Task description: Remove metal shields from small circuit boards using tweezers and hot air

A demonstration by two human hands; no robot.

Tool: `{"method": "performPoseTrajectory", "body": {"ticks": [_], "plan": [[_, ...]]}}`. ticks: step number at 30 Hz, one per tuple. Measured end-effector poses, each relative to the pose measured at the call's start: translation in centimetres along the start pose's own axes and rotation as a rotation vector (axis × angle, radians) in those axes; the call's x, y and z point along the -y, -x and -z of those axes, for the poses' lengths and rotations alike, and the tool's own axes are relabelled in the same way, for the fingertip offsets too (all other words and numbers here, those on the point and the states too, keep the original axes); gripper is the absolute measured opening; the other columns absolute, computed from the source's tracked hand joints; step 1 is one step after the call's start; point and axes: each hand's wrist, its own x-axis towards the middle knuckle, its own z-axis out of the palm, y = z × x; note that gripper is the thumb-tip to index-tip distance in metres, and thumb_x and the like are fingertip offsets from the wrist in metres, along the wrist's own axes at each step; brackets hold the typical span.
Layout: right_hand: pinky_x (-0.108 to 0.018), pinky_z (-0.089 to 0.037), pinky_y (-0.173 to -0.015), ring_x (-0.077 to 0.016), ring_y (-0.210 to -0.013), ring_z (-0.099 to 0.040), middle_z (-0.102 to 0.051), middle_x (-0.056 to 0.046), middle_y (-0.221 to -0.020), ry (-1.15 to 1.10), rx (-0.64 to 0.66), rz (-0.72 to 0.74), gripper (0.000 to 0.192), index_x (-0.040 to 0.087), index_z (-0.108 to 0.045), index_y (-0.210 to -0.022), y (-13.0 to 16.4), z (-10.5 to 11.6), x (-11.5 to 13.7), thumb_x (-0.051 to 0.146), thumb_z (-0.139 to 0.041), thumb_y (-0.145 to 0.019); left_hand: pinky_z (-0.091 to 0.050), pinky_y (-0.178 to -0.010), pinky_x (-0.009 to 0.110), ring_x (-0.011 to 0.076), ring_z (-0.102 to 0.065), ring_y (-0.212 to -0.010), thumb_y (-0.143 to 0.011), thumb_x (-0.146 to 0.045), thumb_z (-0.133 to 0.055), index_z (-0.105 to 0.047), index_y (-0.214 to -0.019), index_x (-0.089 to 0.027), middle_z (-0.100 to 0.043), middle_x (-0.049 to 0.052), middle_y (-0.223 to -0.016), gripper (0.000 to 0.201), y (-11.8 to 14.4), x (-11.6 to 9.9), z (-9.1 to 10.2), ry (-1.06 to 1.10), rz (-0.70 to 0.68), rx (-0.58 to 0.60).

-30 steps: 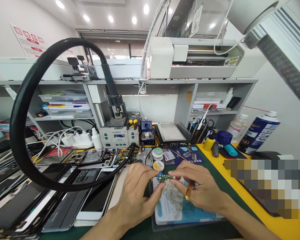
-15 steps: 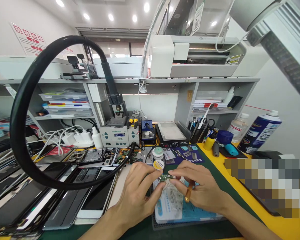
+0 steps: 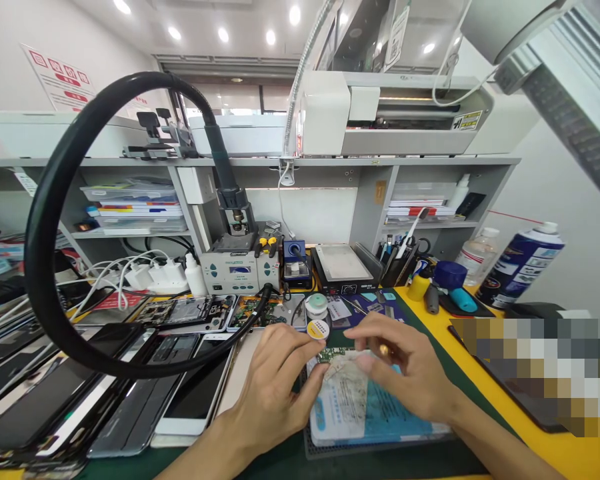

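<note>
Fingers shift on the small circuit board (image 3: 325, 355).
We keep our left hand (image 3: 275, 390) pinched on the board over the blue pad (image 3: 350, 413); our right hand (image 3: 405, 373) has let go and lifted, fingers together, brass tool (image 3: 383, 349) now end-on.

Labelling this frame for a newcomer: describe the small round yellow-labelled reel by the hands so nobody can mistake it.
Start at the grey soldering station at the back of the bench and come forward onto the green mat. Just beyond the left hand lies the small yellow-labelled reel. The white-topped round tin behind it is bigger and plain; only the reel has a yellow face with a dark centre hole.
</note>
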Motion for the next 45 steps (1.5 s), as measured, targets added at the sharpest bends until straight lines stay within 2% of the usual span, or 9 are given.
{"method": "performPoseTrajectory", "body": {"ticks": [3,8,11,16,22,26,35,41,45], "plan": [[-0.027,-0.035,-0.052,-0.0133,-0.06,-0.044,-0.058,-0.004,-0.082,-0.121,-0.059,-0.143,0.018,0.022,-0.073,-0.108,0.1,0.4,-0.8,0.033,-0.061,-0.098,-0.048,-0.082,0.042,0.0219,-0.059,-0.089,-0.088,-0.005,-0.066,-0.061,-0.116,-0.014,-0.067,0.01,-0.097,0.029,-0.1,-0.1,0.0,-0.008,-0.002,-0.001],[-0.025,-0.022,-0.045,-0.0093,-0.049,-0.028,-0.045,0.002,-0.066,-0.262,-0.154,-0.327,0.032,0.017,-0.072,-0.089,-0.4,1.0,-2.1,0.045,-0.061,-0.097,-0.046,-0.08,0.04,0.022,-0.059,-0.088,-0.09,-0.008,-0.065,-0.061,-0.114,-0.015,-0.067,0.009,-0.097,0.026,0.0,0.6,-0.1,-0.058,0.045,0.024],[-0.026,-0.027,-0.049,-0.0111,-0.053,-0.034,-0.042,0.003,-0.065,0.012,-0.032,-0.342,0.027,0.016,-0.072,-0.092,-0.9,0.9,-2.0,0.041,-0.063,-0.097,-0.045,-0.078,0.04,0.023,-0.059,-0.088,-0.092,-0.011,-0.065,-0.061,-0.111,-0.017,-0.068,0.008,-0.096,0.02,0.2,1.5,-0.1,-0.117,0.117,0.059],[-0.027,-0.035,-0.058,-0.0158,-0.067,-0.048,-0.06,-0.004,-0.082,0.294,0.222,-0.242,0.017,0.018,-0.071,-0.093,-1.3,0.0,-2.1,0.031,-0.06,-0.097,-0.044,-0.078,0.04,0.0238,-0.058,-0.087,-0.095,-0.017,-0.061,-0.062,-0.106,-0.017,-0.066,0.006,-0.094,0.011,0.6,2.3,0.0,-0.192,0.191,0.135],[-0.026,-0.027,-0.052,-0.0129,-0.052,-0.038,-0.046,0.003,-0.056,0.295,0.209,-0.309,0.033,0.015,-0.069,-0.077,-1.4,-0.4,-3.4,0.038,-0.058,-0.097,-0.044,-0.076,0.04,0.0247,-0.06,-0.086,-0.092,-0.016,-0.06,-0.065,-0.101,-0.018,-0.068,0.005,-0.091,0.01,0.7,2.7,0.1,-0.291,0.248,0.229],[-0.027,-0.025,-0.052,-0.0121,-0.05,-0.034,-0.04,0.004,-0.053,0.269,0.223,-0.36,0.042,0.013,-0.071,-0.077,-2.0,-0.2,-3.8,0.046,-0.055,-0.097,-0.045,-0.077,0.042,0.0276,-0.062,-0.086,-0.091,-0.017,-0.061,-0.066,-0.098,-0.017,-0.069,0.007,-0.09,0.009,0.5,4.0,1.1,-0.381,0.306,0.221],[-0.025,-0.022,-0.051,-0.011,-0.053,-0.029,-0.036,0.005,-0.057,0.16,0.469,-0.469,0.037,0.015,-0.078,-0.099,-4.9,0.1,-2.5,0.048,-0.061,-0.093,-0.044,-0.081,0.044,0.0287,-0.063,-0.091,-0.092,-0.021,-0.059,-0.068,-0.095,-0.018,-0.071,0.007,-0.091,0.009,0.1,6.0,3.6,-0.433,0.426,0.224],[-0.025,-0.029,-0.051,-0.0115,-0.055,-0.041,-0.058,0.0,-0.063,0.09,0.652,-0.491,0.031,0.013,-0.079,-0.08,-6.8,-1.4,-2.5,0.044,-0.077,-0.08,-0.044,-0.085,0.044,0.0274,-0.062,-0.094,-0.093,-0.023,-0.059,-0.068,-0.102,-0.017,-0.071,0.007,-0.093,0.013,-0.2,5.1,3.8,-0.323,0.446,0.285],[-0.025,-0.03,-0.053,-0.0123,-0.059,-0.044,-0.061,-0.001,-0.066,0.022,0.66,-0.531,0.032,0.013,-0.077,-0.077,-6.7,-1.0,-3.4,0.044,-0.081,-0.076,-0.043,-0.087,0.043,0.0261,-0.061,-0.094,-0.094,-0.023,-0.059,-0.067,-0.102,-0.018,-0.069,0.005,-0.094,0.013,-0.2,4.6,3.6,-0.225,0.425,0.358]]}}
